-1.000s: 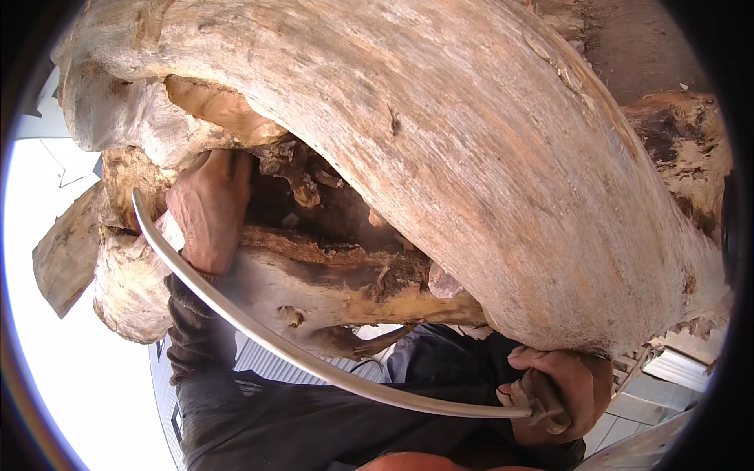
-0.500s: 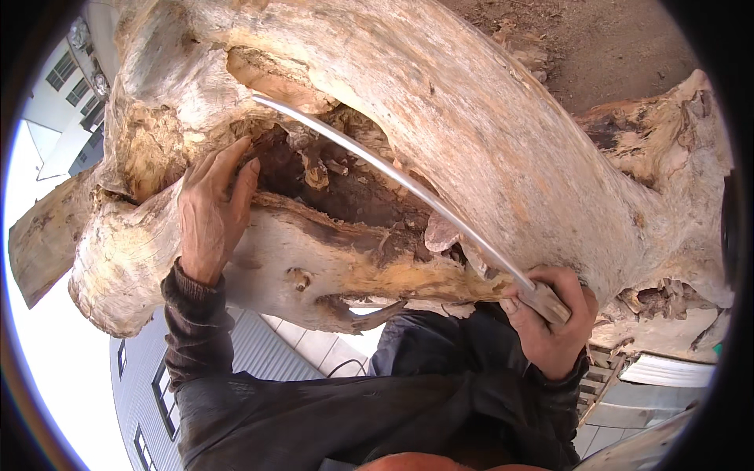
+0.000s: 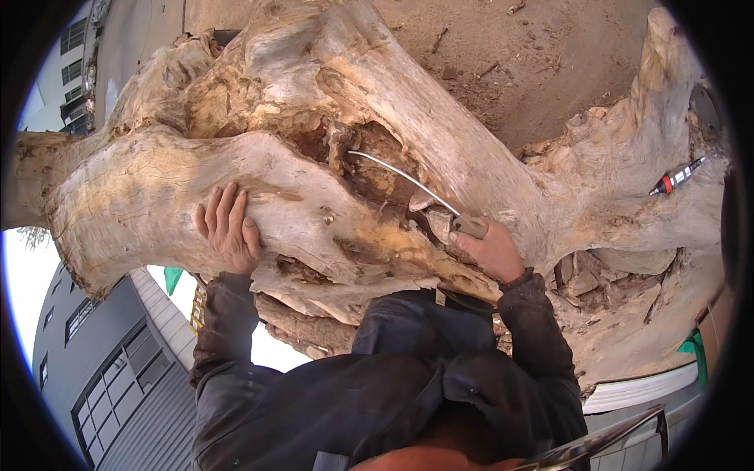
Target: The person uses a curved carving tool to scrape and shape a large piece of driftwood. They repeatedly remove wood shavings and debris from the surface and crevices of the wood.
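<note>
A big weathered trunk [image 3: 503,177], pale and gnarled, lies across in front of me. A deep, crumbly brown hollow [image 3: 373,177] runs along its middle. My right hand [image 3: 495,250] grips the short handle of a long, thin, curved metal tool [image 3: 470,226] at the hollow's near right side. The tool's bright shaft slants up and left over the hollow, its tip by a ragged knob of wood; whether the tip touches is unclear. My left hand [image 3: 230,231] lies flat on the smooth near limb, left of the hollow, fingers stretched out, holding nothing.
A red, black and silver power tool [image 3: 677,176] rests on the trunk at the right. Bare brown ground [image 3: 503,63] with bits of wood lies beyond. Another hollow with loose wood pieces [image 3: 605,271] is at lower right. A grey building [image 3: 102,377] stands at lower left.
The trunk now appears smaller, with more surroundings in view. My left hand has moved from the hollow's rim onto the outer limb. My right hand still holds the tool, now pointing into the hollow.
</note>
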`<state>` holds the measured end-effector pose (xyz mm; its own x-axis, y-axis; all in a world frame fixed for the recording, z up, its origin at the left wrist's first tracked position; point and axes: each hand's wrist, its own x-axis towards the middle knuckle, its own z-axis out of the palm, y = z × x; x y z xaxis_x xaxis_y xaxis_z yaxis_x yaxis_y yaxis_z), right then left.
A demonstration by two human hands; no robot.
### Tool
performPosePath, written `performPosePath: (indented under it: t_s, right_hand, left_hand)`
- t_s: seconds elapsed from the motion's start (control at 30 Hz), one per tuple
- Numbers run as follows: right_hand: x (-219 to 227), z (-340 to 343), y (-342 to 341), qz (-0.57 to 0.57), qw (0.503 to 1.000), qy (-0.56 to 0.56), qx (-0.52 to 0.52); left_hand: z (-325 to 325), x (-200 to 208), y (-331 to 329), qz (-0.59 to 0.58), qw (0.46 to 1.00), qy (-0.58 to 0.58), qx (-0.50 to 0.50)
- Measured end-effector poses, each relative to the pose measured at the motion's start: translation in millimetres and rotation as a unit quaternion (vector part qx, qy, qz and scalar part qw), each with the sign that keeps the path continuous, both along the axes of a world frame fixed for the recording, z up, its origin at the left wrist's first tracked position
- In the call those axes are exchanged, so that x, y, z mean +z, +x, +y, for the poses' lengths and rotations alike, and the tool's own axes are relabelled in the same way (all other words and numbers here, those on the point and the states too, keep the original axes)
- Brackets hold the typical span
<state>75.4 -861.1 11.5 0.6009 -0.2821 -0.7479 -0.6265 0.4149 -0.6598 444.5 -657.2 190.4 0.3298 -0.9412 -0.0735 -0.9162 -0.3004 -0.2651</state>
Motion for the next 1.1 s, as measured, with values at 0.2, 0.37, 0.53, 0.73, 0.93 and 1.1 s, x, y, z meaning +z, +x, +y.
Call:
performPosePath:
  t_s: [0.2,0.37,0.53,0.73,0.93,1.1]
  right_hand:
    - [0.2,-18.2,32.9,-0.049,0.99,-0.055,0.119]
    - [-10.5,-42.3,57.8,0.016,0.972,-0.036,0.232]
    - [28.4,-31.8,103.1,0.042,0.968,-0.01,0.248]
    - [41.8,-47.5,129.8,0.059,0.962,0.011,0.265]
    - [39.2,-51.0,122.3,0.073,0.961,0.034,0.265]
    - [45.5,-46.6,135.0,0.141,0.941,0.02,0.308]
  left_hand:
    - [12.2,0.8,9.6,0.051,0.996,-0.076,-0.004]
    - [1.3,-13.2,20.7,0.082,0.989,-0.125,-0.021]
    - [31.3,-9.6,20.4,0.068,0.989,-0.135,0.006]
    - [33.1,-18.8,24.5,0.041,0.983,-0.176,-0.007]
    - [41.6,-31.3,20.4,0.086,0.969,-0.232,0.003]
    - [44.3,-34.0,21.6,0.082,0.962,-0.261,0.006]
